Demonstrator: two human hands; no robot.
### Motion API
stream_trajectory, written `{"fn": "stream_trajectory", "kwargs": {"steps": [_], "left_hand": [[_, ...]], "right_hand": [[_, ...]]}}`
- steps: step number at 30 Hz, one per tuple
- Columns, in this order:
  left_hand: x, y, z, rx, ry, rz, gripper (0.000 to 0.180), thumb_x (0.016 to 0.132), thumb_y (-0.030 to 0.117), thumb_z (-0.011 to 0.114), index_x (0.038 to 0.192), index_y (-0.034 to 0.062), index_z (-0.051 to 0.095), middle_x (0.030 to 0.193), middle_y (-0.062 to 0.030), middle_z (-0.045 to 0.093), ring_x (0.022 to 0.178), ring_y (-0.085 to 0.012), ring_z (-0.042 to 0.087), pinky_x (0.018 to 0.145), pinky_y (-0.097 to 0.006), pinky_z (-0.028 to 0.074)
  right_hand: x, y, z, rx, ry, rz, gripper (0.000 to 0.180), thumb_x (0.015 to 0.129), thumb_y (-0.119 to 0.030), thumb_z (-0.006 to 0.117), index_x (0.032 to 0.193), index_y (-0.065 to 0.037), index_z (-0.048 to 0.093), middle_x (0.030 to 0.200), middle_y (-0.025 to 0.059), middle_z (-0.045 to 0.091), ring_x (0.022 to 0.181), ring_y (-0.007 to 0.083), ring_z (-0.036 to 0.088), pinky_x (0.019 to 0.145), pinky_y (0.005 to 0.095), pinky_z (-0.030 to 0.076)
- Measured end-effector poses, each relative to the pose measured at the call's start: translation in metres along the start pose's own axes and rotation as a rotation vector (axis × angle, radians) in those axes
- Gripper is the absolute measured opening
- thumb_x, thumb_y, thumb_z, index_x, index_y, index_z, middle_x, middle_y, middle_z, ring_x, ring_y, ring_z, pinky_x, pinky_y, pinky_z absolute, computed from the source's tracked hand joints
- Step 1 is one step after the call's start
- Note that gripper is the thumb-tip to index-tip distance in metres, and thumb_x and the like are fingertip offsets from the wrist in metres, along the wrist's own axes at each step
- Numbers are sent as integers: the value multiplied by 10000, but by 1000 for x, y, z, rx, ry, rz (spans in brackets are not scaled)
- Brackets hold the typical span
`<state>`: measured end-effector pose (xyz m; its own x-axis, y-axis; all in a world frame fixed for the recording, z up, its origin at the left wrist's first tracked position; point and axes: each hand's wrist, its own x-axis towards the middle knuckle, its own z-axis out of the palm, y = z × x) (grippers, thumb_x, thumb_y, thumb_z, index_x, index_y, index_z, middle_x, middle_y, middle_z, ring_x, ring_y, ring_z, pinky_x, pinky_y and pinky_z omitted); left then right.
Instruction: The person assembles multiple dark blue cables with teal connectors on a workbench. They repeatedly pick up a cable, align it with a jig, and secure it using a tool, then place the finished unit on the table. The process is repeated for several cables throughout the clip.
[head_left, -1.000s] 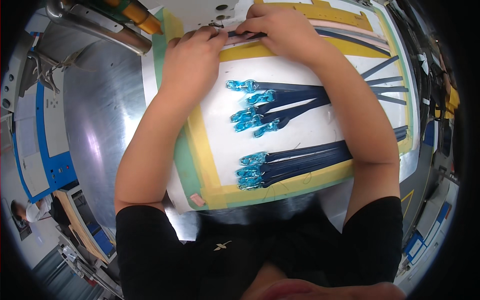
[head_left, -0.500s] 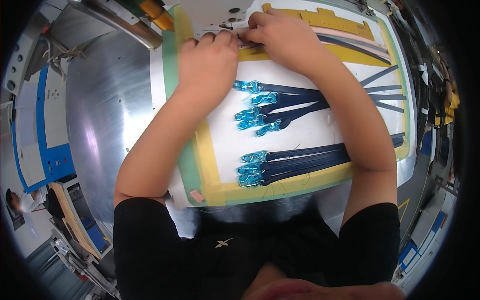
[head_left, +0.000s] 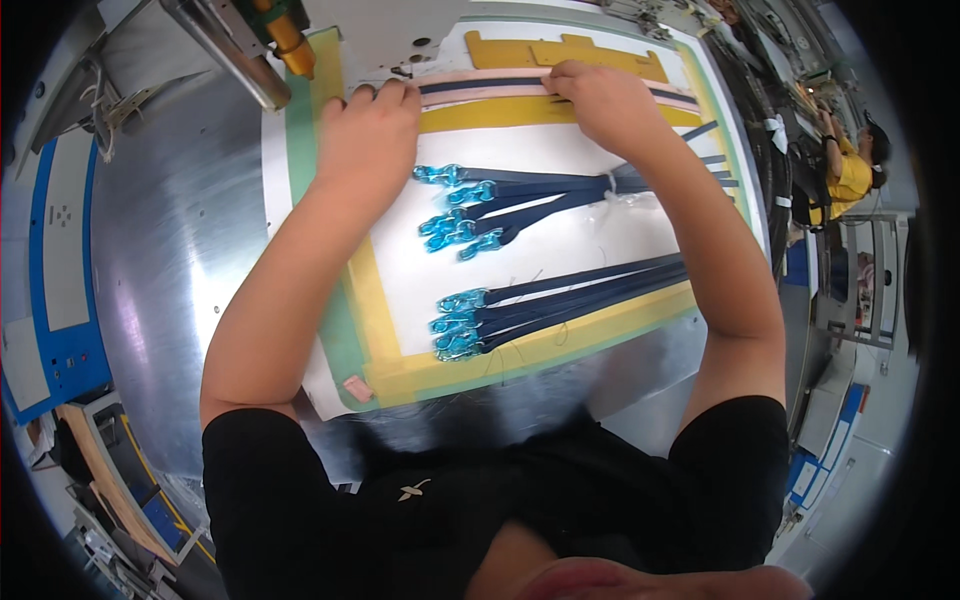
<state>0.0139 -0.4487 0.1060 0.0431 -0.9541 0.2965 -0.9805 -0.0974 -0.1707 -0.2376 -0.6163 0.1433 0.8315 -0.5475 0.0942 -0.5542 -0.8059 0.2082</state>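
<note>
A navy strap (head_left: 480,85) lies straight along a pink strip (head_left: 455,97) at the far side of the white board (head_left: 400,270). My right hand (head_left: 610,105) has its fingertips and thumb closed on the strap, partway along. At the strap's left end is my left hand (head_left: 368,140), its fingers bent and pressed down; the fingertips and the end beneath them are partly hidden. A mustard-yellow strip (head_left: 490,114) runs along the near side of the pink one. Nearer to me lie a tied bundle of navy straps (head_left: 545,190) and a second bundle (head_left: 580,305), both with blue-wrapped metal clasps.
A notched mustard-yellow plate (head_left: 570,55) sits beyond the pink strip. A machine part with a brass-coloured tip (head_left: 292,50) hangs at upper left, close to my left hand. Shiny metal tabletop (head_left: 170,260) extends left of the board. A person in yellow (head_left: 850,175) is far right.
My right hand has slid right along the strap, away from my left hand. The strap between them now shows on the pink strip. The whole view has shifted somewhat.
</note>
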Motion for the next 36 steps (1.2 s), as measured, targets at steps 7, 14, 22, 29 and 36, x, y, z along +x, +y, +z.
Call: {"fn": "stream_trajectory", "kwargs": {"steps": [7,14,22,29,36], "left_hand": [[-3,-4,9,-13,118,29,372,931,114,585,1283,107,704,1204,-24,706,1099,-219,687,894,-439,521],[-3,-3,8,-3,110,33,403,937,97,585,1329,107,680,1250,-27,700,1155,-218,675,910,-428,518],[-4,-4,9,37,118,53,441,938,91,593,1372,103,665,1287,-43,697,1180,-221,670,915,-411,517],[-5,-5,6,19,116,41,423,944,100,577,1355,111,677,1259,-27,700,1148,-210,676,895,-410,518],[-3,-4,12,-21,175,50,389,927,114,588,1300,107,699,1191,-18,699,1105,-204,678,867,-401,518]], "right_hand": [[-41,69,9,-35,-54,208,411,936,-16,542,1264,-141,756,1293,13,728,1119,289,712,959,427,569],[-71,138,27,-22,-70,406,458,921,14,516,1274,-154,754,1292,36,729,1165,309,688,990,428,554],[-91,177,35,-34,-88,534,455,908,4,540,1275,-158,754,1309,47,724,1176,321,682,1006,435,551],[-93,195,32,-120,-180,598,455,959,-28,546,1333,-200,740,1318,62,727,1191,304,695,1012,433,559],[-94,203,35,91,15,749,409,925,-61,567,1267,-159,769,1301,138,727,1185,355,688,1039,455,537]]}}
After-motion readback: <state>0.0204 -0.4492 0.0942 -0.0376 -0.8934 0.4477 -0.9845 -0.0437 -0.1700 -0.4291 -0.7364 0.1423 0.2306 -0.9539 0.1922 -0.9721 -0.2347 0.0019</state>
